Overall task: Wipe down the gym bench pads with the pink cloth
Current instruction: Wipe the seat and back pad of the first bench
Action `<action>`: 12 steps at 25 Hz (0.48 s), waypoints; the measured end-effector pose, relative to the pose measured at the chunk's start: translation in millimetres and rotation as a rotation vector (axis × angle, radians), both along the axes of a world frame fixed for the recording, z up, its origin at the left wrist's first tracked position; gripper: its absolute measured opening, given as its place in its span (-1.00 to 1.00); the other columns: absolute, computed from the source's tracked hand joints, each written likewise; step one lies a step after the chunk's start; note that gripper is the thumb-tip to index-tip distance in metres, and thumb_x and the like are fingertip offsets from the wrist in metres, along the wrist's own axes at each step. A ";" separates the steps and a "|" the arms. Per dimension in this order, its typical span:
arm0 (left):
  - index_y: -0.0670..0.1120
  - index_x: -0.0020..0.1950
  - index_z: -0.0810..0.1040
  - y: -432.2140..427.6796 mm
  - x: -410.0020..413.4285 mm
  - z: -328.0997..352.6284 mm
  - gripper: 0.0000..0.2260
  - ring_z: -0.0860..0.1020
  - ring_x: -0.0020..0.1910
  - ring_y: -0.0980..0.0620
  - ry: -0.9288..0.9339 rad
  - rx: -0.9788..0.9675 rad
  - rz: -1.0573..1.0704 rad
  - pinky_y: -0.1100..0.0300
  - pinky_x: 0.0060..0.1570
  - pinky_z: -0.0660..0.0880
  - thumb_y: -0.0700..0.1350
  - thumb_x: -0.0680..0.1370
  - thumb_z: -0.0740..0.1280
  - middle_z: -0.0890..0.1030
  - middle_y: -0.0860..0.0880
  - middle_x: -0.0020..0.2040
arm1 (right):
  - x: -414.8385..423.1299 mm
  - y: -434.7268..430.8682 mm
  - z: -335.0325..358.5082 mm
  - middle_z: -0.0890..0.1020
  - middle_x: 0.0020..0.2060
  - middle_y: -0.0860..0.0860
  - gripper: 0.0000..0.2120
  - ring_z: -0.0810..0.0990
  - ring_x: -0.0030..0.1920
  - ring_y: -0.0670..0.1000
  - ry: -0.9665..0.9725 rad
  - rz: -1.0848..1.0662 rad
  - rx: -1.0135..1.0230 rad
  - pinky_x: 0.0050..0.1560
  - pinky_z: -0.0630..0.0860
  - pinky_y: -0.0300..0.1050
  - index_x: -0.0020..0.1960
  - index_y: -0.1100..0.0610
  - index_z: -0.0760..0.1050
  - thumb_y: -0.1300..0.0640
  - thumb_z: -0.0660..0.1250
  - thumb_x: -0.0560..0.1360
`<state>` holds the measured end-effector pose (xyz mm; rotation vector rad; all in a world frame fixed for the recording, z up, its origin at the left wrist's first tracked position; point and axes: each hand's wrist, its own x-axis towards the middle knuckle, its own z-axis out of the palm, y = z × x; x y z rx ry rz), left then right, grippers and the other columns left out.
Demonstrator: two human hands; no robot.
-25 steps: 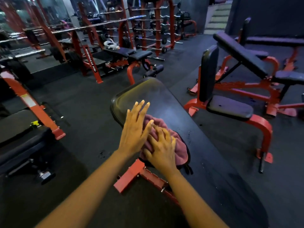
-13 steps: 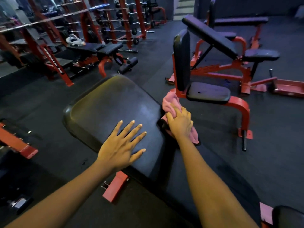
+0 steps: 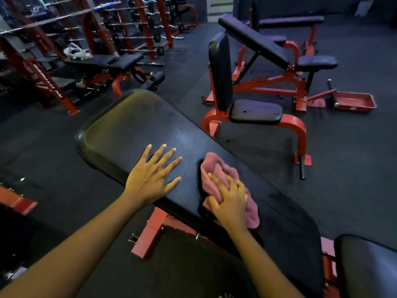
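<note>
A long black bench pad (image 3: 133, 130) on a red frame runs from the centre towards the lower right. My left hand (image 3: 153, 175) lies flat on the pad near its left edge, fingers spread, holding nothing. My right hand (image 3: 231, 201) presses down on the bunched pink cloth (image 3: 217, 168), which lies on the pad's middle; part of the cloth is hidden under the hand. A second black pad (image 3: 369, 265) shows at the lower right corner.
An upright red seat bench (image 3: 253, 112) stands close on the right, with an inclined bench (image 3: 253, 37) behind it. A red tray (image 3: 354, 102) lies on the floor at far right. Barbell racks (image 3: 137, 24) and another bench (image 3: 103, 61) fill the back left. Dark rubber floor surrounds everything.
My right hand has drawn the pink cloth from the pad's right edge back onto the top of the pad, nearer to me. My left hand stays flat on the pad.
</note>
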<state>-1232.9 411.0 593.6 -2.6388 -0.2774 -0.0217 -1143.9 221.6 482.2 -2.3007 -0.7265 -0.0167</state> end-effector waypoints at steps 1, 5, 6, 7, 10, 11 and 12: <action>-0.05 0.33 0.46 -4.8 0.2 -0.1 -0.44 0.43 0.33 -0.17 0.003 -0.012 -0.005 -0.16 0.31 0.13 0.21 0.50 -0.01 0.50 -0.12 0.32 | -17.9 -14.3 -7.9 0.41 0.34 0.08 -0.37 0.35 0.31 0.24 -0.008 -0.009 -0.028 0.26 0.34 0.26 0.38 -0.25 0.12 -0.12 0.25 0.35; -0.06 0.33 0.46 -48.8 9.9 -27.7 -0.46 0.46 0.31 -0.16 0.053 -0.075 -0.148 -0.13 0.30 0.15 0.19 0.49 0.01 0.51 -0.12 0.31 | -57.1 -52.1 -36.5 0.46 0.30 0.06 -0.36 0.38 0.28 0.17 -0.104 -0.025 -0.068 0.14 0.44 0.25 0.41 -0.20 0.21 -0.17 0.16 0.33; -0.05 0.34 0.46 -60.2 16.1 -35.4 -0.46 0.45 0.32 -0.15 0.072 -0.098 -0.179 -0.12 0.30 0.14 0.19 0.51 0.00 0.51 -0.12 0.31 | -56.5 -54.5 -39.2 0.45 0.32 0.06 -0.37 0.35 0.29 0.17 -0.088 -0.001 -0.072 0.17 0.44 0.27 0.42 -0.21 0.21 -0.18 0.16 0.34; -0.05 0.35 0.44 -67.8 23.5 -42.0 -0.45 0.44 0.33 -0.14 0.089 -0.118 -0.195 -0.11 0.31 0.14 0.20 0.53 -0.03 0.50 -0.11 0.32 | -51.1 -55.0 -40.5 0.42 0.34 0.05 -0.37 0.34 0.31 0.16 -0.065 0.015 -0.074 0.20 0.40 0.27 0.43 -0.22 0.19 -0.18 0.15 0.36; -0.07 0.40 0.35 -77.4 48.0 -58.1 -0.40 0.42 0.35 -0.14 0.126 -0.174 -0.195 -0.09 0.32 0.14 0.22 0.59 -0.20 0.47 -0.12 0.35 | -7.1 -48.8 -43.7 0.25 0.45 -0.02 -0.36 0.21 0.38 0.10 0.081 -0.091 -0.078 0.32 0.26 0.17 0.44 -0.30 0.11 -0.25 0.05 0.36; -0.06 0.41 0.33 -79.9 53.9 -64.5 -0.40 0.42 0.35 -0.14 0.147 -0.186 -0.200 -0.09 0.32 0.14 0.21 0.59 -0.22 0.47 -0.12 0.35 | 13.9 -45.1 -45.3 0.19 0.47 -0.06 -0.36 0.18 0.39 0.09 0.124 -0.130 -0.083 0.33 0.23 0.16 0.44 -0.31 0.12 -0.26 0.03 0.35; -0.05 0.41 0.33 -82.7 57.5 -72.4 -0.40 0.43 0.34 -0.14 0.176 -0.190 -0.219 -0.10 0.31 0.15 0.21 0.59 -0.23 0.47 -0.11 0.35 | 34.4 -41.3 -47.2 0.17 0.48 -0.07 -0.37 0.17 0.39 0.09 0.144 -0.163 -0.088 0.33 0.23 0.17 0.44 -0.31 0.15 -0.25 0.05 0.36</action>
